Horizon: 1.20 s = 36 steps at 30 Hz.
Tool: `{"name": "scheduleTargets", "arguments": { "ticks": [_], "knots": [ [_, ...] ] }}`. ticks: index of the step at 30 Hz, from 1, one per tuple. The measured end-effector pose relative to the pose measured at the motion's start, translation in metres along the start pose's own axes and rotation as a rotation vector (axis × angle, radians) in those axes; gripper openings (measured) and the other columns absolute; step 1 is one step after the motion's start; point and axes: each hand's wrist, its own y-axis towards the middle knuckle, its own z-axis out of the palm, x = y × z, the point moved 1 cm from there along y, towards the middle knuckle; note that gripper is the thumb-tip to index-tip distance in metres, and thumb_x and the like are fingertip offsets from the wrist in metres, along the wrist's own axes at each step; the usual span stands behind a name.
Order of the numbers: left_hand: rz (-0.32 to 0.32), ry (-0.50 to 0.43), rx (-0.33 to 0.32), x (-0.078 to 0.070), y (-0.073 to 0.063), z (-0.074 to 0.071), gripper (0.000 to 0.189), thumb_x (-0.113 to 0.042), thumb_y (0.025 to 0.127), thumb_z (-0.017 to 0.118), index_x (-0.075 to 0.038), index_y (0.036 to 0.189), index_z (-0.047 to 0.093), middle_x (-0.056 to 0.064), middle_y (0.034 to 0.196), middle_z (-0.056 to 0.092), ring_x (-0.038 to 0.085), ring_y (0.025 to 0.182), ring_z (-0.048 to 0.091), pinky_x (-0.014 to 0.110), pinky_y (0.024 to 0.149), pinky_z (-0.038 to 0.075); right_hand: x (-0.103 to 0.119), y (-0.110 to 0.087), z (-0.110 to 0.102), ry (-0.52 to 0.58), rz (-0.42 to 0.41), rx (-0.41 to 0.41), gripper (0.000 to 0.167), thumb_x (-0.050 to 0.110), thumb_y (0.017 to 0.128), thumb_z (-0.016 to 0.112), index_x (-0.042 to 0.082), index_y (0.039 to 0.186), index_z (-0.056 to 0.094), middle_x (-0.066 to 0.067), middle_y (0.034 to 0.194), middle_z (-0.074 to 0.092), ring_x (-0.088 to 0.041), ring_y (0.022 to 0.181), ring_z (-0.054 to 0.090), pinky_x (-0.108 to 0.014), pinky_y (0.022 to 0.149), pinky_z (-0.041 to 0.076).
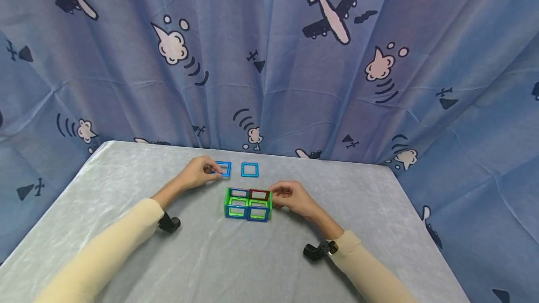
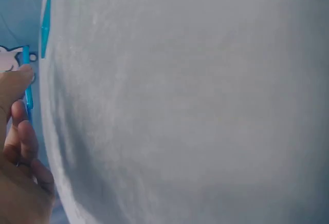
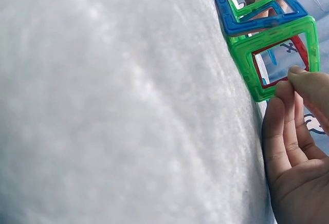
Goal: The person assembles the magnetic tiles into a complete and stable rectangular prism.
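Near the back of the table my left hand (image 1: 201,172) pinches a blue square magnetic tile (image 1: 229,169) by its left side. Edge-on in the left wrist view, that tile (image 2: 28,93) shows between thumb and fingers. A box of square magnetic tiles (image 1: 247,219) stands at the middle, with blue tiles along the front, green ones at both ends and at the bottom, and blue and red ones behind. At its right end, thumb and fingertips of my right hand (image 1: 296,198) pinch the green end tile (image 3: 245,62).
A lighter blue square tile (image 1: 250,176) lies flat behind the box, to the right of the held one. Pale cloth covers the table (image 1: 202,261). A blue curtain (image 1: 227,60) with airplane prints hangs right behind the far edge.
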Motion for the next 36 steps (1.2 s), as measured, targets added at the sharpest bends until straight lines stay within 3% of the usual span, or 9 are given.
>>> {"name": "scheduleTargets", "arguments": {
  "ticks": [7,16,21,30,36],
  "knots": [
    [-0.004,-0.046,0.002,-0.012,-0.017,-0.011,0.006,-0.006,0.085,0.084,-0.007,0.090,0.081,0.002,0.084,0.062,0.017,0.073,0.053,0.031,0.065,0.046,-0.002,0.000,0.000,-0.002,-0.019,0.007,0.020,-0.004,0.095,0.068,-0.011,0.115,0.068,-0.025,0.095,0.067,-0.017,0.074,0.063,-0.031,0.068,0.056],
    [0.033,-0.069,0.006,-0.035,-0.034,-0.014,0.006,-0.010,0.087,0.084,-0.011,0.091,0.080,-0.003,0.084,0.062,0.017,0.076,0.057,0.033,0.068,0.049,0.000,-0.001,0.001,0.012,-0.007,0.001,0.022,-0.004,0.095,0.068,-0.012,0.116,0.067,-0.027,0.097,0.066,-0.018,0.077,0.063,-0.031,0.069,0.056],
    [0.050,-0.070,0.009,-0.046,-0.038,-0.014,0.006,-0.011,0.087,0.084,-0.013,0.091,0.080,-0.006,0.084,0.061,0.017,0.077,0.057,0.034,0.070,0.050,0.000,-0.001,0.001,0.015,-0.006,0.002,0.022,-0.003,0.096,0.067,-0.011,0.116,0.067,-0.026,0.097,0.065,-0.016,0.077,0.064,-0.031,0.069,0.056],
    [0.072,-0.081,0.018,-0.066,-0.043,-0.012,0.006,-0.008,0.087,0.083,-0.011,0.091,0.079,0.002,0.085,0.062,0.020,0.078,0.057,0.039,0.071,0.051,0.001,-0.002,0.001,0.016,-0.001,-0.003,0.022,-0.004,0.095,0.068,-0.011,0.116,0.067,-0.026,0.097,0.066,-0.018,0.077,0.065,-0.032,0.070,0.057],
    [0.074,-0.068,0.041,-0.076,-0.045,-0.008,0.007,-0.010,0.088,0.082,-0.015,0.092,0.080,-0.002,0.087,0.062,0.016,0.079,0.057,0.036,0.071,0.051,-0.002,-0.002,0.001,0.016,-0.019,0.005,0.022,-0.003,0.096,0.068,-0.012,0.117,0.067,-0.027,0.097,0.066,-0.017,0.077,0.064,-0.031,0.069,0.057]
  ]
}}
